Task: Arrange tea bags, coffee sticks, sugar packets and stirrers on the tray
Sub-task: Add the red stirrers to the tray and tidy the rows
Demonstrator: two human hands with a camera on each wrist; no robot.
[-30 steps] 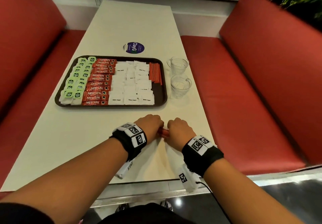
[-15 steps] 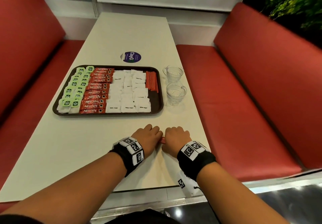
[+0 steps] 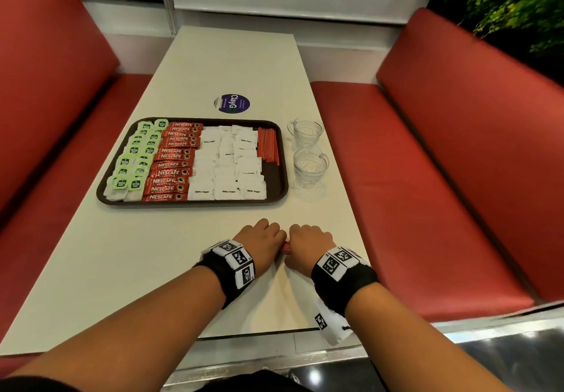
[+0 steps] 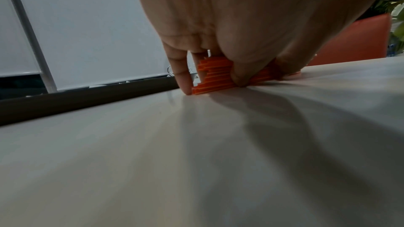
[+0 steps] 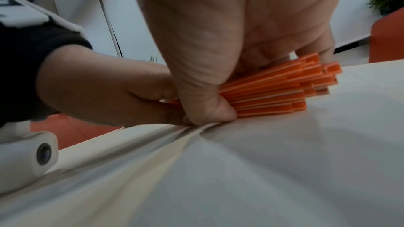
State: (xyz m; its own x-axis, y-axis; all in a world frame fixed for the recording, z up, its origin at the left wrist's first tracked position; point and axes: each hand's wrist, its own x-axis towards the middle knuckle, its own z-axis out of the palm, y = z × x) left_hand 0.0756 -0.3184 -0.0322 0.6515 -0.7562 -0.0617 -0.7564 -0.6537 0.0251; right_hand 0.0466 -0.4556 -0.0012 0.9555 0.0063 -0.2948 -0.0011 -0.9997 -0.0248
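Note:
A bundle of orange stirrers (image 3: pixel 286 245) lies on the white table near its front edge, gripped at both ends. My left hand (image 3: pixel 262 241) curls round one end of the stirrers (image 4: pixel 215 75), fingertips down on the table. My right hand (image 3: pixel 309 242) wraps the other end of the stirrers (image 5: pixel 273 89), whose uneven tips stick out past the fingers. Farther back sits the dark tray (image 3: pixel 282 175) with rows of green-tagged tea bags (image 3: pixel 134 159), red coffee sticks (image 3: pixel 172 162), white sugar packets (image 3: pixel 229 165) and a strip of orange stirrers (image 3: pixel 268 147) at its right.
Two small glass cups (image 3: pixel 308 147) stand just right of the tray. A round purple sticker (image 3: pixel 233 104) lies on the table behind it. Red benches (image 3: pixel 427 178) flank the table on both sides. The table's front edge runs close under my wrists.
Both hands stay on the stirrer bundle in the same spot. The head view has tilted up and drawn back, so tray and hands sit lower in the picture.

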